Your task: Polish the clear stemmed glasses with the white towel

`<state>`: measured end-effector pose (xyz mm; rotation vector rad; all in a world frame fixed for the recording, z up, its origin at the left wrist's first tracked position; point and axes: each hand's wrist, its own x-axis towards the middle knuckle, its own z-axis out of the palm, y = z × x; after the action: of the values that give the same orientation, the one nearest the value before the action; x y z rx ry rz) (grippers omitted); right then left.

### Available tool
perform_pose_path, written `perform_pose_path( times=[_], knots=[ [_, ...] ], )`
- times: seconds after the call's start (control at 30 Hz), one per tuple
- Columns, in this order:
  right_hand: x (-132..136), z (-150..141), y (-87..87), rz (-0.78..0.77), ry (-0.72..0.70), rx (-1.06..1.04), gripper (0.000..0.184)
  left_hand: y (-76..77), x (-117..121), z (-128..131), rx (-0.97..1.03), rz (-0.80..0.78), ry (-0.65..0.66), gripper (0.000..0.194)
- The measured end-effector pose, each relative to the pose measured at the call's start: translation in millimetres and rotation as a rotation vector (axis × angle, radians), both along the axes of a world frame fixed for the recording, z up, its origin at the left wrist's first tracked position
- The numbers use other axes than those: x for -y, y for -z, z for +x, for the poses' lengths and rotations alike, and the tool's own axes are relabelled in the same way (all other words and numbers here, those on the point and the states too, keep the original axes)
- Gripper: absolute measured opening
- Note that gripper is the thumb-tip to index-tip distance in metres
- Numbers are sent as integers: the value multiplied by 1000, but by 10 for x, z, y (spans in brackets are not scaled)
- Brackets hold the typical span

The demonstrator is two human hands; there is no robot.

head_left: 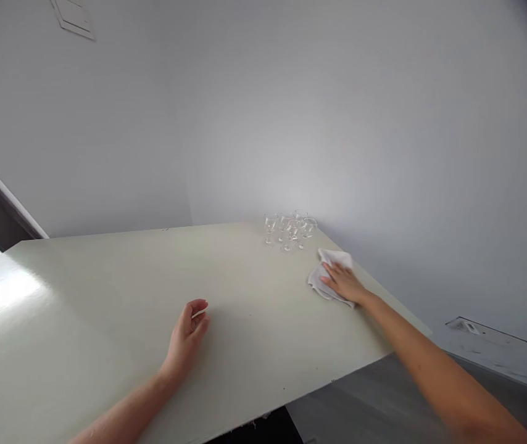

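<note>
A white cloth (326, 287) lies bunched on the pale tabletop (152, 271), near its right edge. My right hand (344, 283) rests on top of the cloth, palm down with the fingers spread, pressing on it rather than wrapped round it. Slightly blurred, the hand covers the middle of the cloth. Over the front middle of the table is my left hand (188, 333), its fingers loosely curved and apart from the thumb, with nothing held. Several clear stemmed glasses (294, 231) stand upright in a cluster at the far right corner, just beyond the cloth.
Grey walls (337, 111) border the table's back and right sides. The table's front edge runs diagonally above a grey floor (351, 401). A switch plate (74, 17) is on the left wall, and a flat panel (485, 330) sits low on the right wall.
</note>
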<state>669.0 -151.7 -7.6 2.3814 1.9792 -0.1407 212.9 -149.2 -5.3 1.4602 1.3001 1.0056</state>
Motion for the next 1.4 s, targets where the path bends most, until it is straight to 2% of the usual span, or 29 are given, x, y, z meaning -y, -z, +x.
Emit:
perform_pose_path(
  times=[0.13,0.23,0.37,0.5,0.67,0.8,0.93,1.07,1.3,1.4],
  knots=[
    [389,463,51,-19,308,87,72,0,3,5,0,17,-1,31],
    [710,472,139,0,392,141,73,7,8,18,-3,29,-3,31],
    [1026,113,234,40,341,170,74,20,15,42,-9,38,4,31],
    [1113,-410,173,43,123,61,71,20,21,51,-22,41,16,31],
    [906,-1034,-102,26,-298,-221,60,8,36,53,-24,34,13,30],
    [547,-1494,-237,27,-518,-415,52,-3,48,64,-21,30,-2,30],
    [152,-1888,-231,48,-626,-445,54,0,39,71,2,32,-6,30],
    [-130,-2120,-217,52,-735,-437,56,-1,24,77,20,36,-5,30],
    [-275,-2169,-147,102,-791,-431,51,-36,34,64,29,1,-28,27],
    [-278,-2167,-109,129,-788,-423,48,-127,-33,78,29,-48,-51,25]
  ],
)
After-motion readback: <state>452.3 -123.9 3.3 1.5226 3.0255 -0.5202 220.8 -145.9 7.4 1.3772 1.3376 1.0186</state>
